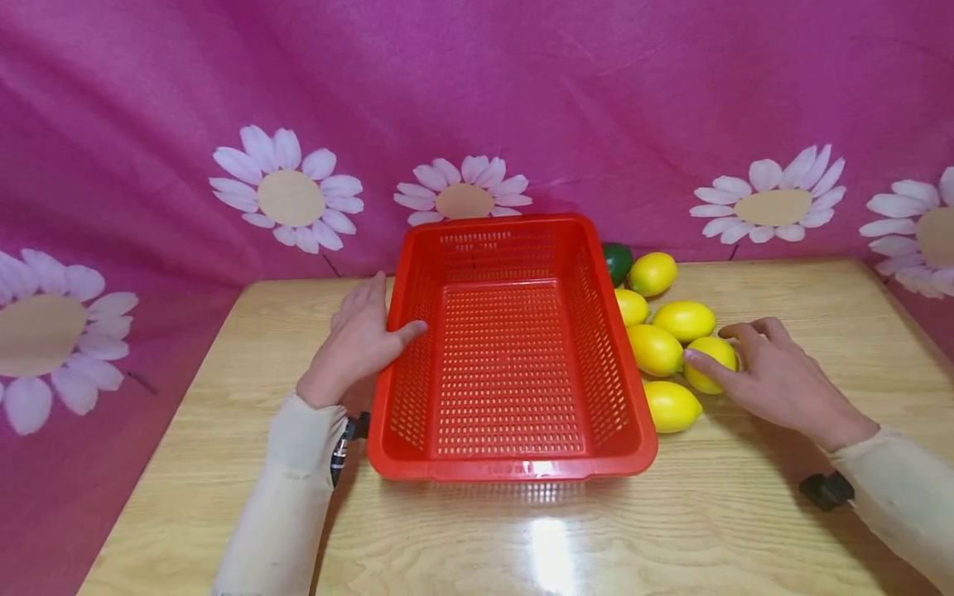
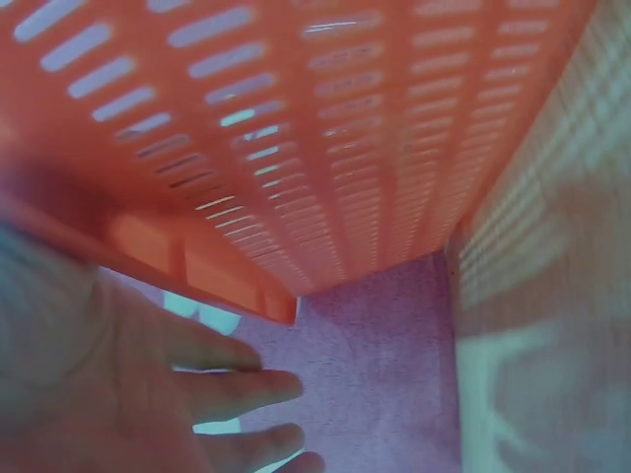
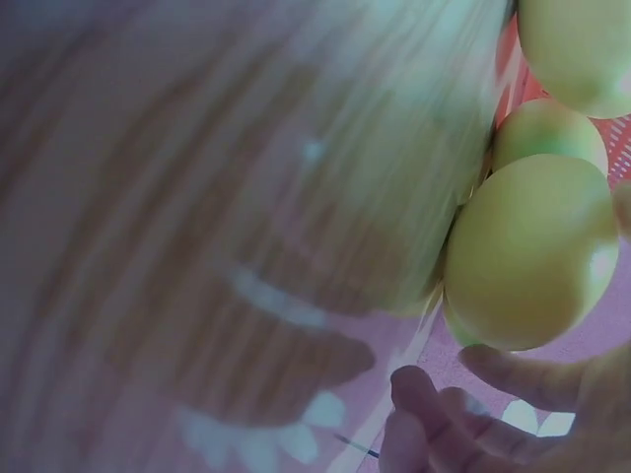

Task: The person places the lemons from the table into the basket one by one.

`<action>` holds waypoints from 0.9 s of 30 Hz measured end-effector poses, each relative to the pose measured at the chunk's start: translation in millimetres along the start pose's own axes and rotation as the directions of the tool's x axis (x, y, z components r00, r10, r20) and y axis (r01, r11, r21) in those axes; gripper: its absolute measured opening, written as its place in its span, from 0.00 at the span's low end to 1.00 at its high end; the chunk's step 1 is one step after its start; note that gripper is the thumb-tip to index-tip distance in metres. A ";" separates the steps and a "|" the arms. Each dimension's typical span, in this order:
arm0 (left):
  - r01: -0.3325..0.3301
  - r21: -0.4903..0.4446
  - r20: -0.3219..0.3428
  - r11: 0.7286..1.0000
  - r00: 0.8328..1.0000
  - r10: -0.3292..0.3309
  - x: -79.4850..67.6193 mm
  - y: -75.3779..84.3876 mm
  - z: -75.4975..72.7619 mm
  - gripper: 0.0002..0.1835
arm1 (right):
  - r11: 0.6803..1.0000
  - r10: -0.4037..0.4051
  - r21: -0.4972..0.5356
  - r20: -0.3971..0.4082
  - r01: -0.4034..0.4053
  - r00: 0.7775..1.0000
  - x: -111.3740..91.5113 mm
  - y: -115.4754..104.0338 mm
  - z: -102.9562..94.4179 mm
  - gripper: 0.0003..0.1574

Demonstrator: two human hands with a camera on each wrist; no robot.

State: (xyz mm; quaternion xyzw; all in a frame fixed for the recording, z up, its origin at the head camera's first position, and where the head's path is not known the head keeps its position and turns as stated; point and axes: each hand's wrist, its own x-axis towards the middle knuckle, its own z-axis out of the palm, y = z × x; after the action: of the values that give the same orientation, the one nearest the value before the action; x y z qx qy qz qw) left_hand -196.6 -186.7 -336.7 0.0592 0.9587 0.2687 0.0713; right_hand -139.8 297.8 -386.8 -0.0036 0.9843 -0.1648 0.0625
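A red plastic basket with slotted walls stands upright on the table, its mesh floor in sight. At its left rim is my left hand, the thumb laid over the edge and the straight fingers outside; in the left wrist view the fingers extend below the rim. To the right of the basket, my right hand holds a lemon between thumb and index finger, and that lemon also shows in the right wrist view. The other fingers of this hand are apart from it.
Several more lemons lie in a cluster along the basket's right side. A dark green fruit sits behind them, partly hidden by the basket. The wooden table meets a magenta cloth with printed daisies at the back.
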 end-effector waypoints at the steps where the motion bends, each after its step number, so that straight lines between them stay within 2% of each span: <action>1: -0.005 0.013 0.009 1.000 1.000 0.005 -1.0 -0.7 -0.7 0.53 | 1.000 -0.004 0.001 0.007 0.004 1.000 0.5 -1.1 0.3 0.60; 8: -0.088 0.092 0.031 0.992 0.996 0.085 -4.2 -2.6 -1.2 0.38 | 1.000 -0.007 -0.011 0.030 0.007 1.000 0.3 -6.0 1.1 0.62; 15: -0.144 0.184 0.056 0.972 0.989 0.136 1.2 0.5 -5.6 0.30 | 1.000 -0.011 -0.006 0.031 0.011 0.999 -1.2 -5.8 -0.5 0.61; 19: -0.202 0.216 0.037 0.955 0.979 0.199 6.5 0.8 -8.3 0.15 | 1.000 -0.016 0.008 0.036 0.016 0.999 -1.2 -7.2 -0.6 0.58; 21: -0.211 0.229 0.034 0.950 0.977 0.209 8.2 0.0 -8.4 0.10 | 1.000 -0.014 0.022 0.038 0.013 0.999 -0.8 -8.2 -0.5 0.56; 23: -0.205 0.238 0.035 0.949 0.979 0.203 9.0 -0.4 -7.3 0.10 | 0.999 -0.011 0.034 0.039 0.009 0.999 -1.0 -8.6 -0.5 0.53; 27: -0.171 0.225 0.061 0.959 0.985 0.161 8.7 0.7 -2.3 0.18 | 0.999 -0.021 0.038 0.025 0.020 0.999 -2.3 -7.2 -0.8 0.49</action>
State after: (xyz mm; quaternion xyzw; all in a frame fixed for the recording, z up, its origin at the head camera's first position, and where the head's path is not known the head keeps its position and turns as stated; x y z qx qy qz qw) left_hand -205.5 -186.0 -335.3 0.1529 0.9733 0.1599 0.0612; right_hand -137.7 291.3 -383.5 -0.0146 0.9801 -0.1840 0.0735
